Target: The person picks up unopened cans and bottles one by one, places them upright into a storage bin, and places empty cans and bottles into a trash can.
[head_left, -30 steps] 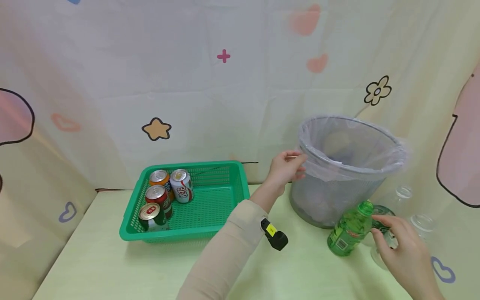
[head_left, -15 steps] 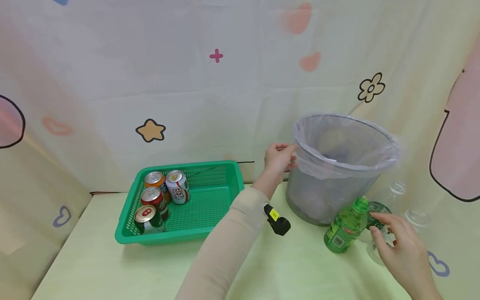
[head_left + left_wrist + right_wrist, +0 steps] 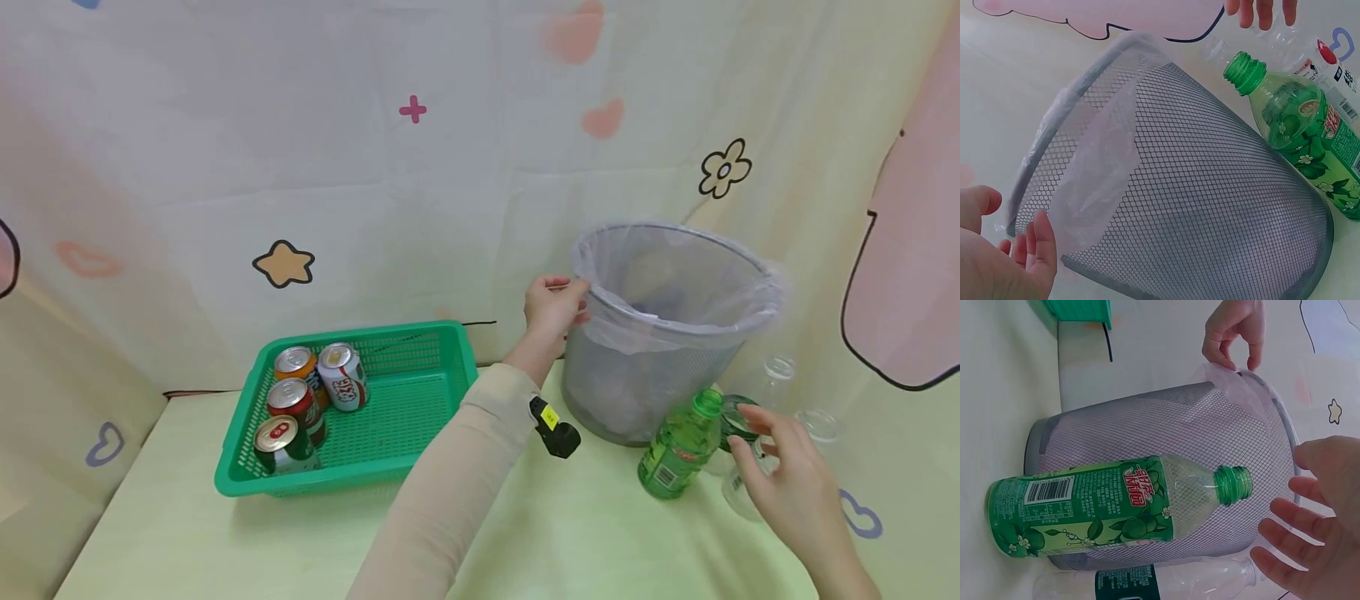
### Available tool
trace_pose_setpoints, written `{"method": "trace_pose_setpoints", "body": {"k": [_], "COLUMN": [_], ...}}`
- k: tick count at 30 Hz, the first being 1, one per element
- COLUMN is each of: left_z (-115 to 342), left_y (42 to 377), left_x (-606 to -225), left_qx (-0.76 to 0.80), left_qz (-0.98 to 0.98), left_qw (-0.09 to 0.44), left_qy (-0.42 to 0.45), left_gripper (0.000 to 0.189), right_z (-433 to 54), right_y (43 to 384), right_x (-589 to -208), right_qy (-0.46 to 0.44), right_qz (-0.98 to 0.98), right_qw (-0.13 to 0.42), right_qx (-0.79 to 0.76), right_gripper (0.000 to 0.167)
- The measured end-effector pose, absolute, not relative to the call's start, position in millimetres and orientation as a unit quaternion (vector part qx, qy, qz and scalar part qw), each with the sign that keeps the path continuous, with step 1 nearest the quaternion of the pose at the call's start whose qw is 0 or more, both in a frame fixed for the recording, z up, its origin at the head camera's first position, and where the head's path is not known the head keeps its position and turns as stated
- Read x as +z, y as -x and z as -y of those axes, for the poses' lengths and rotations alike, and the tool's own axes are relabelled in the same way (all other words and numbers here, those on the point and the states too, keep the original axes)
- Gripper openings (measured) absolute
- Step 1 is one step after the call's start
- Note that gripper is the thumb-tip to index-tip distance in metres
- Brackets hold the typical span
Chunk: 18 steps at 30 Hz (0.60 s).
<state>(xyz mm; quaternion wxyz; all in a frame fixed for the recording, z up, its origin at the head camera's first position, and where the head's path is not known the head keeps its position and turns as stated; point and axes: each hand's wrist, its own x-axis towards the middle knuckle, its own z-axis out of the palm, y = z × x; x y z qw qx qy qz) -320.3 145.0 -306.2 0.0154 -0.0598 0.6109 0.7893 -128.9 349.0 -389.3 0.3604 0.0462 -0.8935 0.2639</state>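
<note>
My left hand [image 3: 553, 308] holds the rim of a grey mesh trash bin [image 3: 637, 392], its thumb and fingers on either side of the edge. A thin clear plastic bag [image 3: 675, 321] lines the bin and folds over the rim. My right hand [image 3: 798, 483], fingers spread and loosely bent, hovers right of an uncapped green drink bottle [image 3: 678, 450] without touching it. The right wrist view shows that bottle's green printed label [image 3: 1085, 503] and a clear bottle with a dark label [image 3: 1127, 584] beside it. More clear bottles [image 3: 780, 371] stand near my right hand.
A green plastic basket [image 3: 240, 417] stands at the left on the pale table [image 3: 300, 550], with several drink cans [image 3: 343, 379] grouped at its left end. A patterned curtain [image 3: 450, 208] hangs close behind the basket and bin.
The head view has turned a little right, so everything shifts left in it. My right hand has eased slightly away from the green bottle. My left hand keeps its place on the rim.
</note>
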Motion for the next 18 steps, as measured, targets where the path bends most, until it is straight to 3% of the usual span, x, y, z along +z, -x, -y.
{"method": "trace_pose_setpoints", "body": {"k": [18], "left_z": [-152.2], "left_y": [325.6], "left_x": [-307.6], "left_qx": [0.799], "left_qz": [-0.598], "left_qw": [0.037], "left_qy": [0.047], "left_gripper": [0.026], "right_z": [-355.0], "right_y": [139.1], "right_x": [-395.9], "right_qy": [-0.021], "right_qz": [0.885], "right_qw": [0.362], "right_qx": [0.292], "right_gripper": [0.042]}}
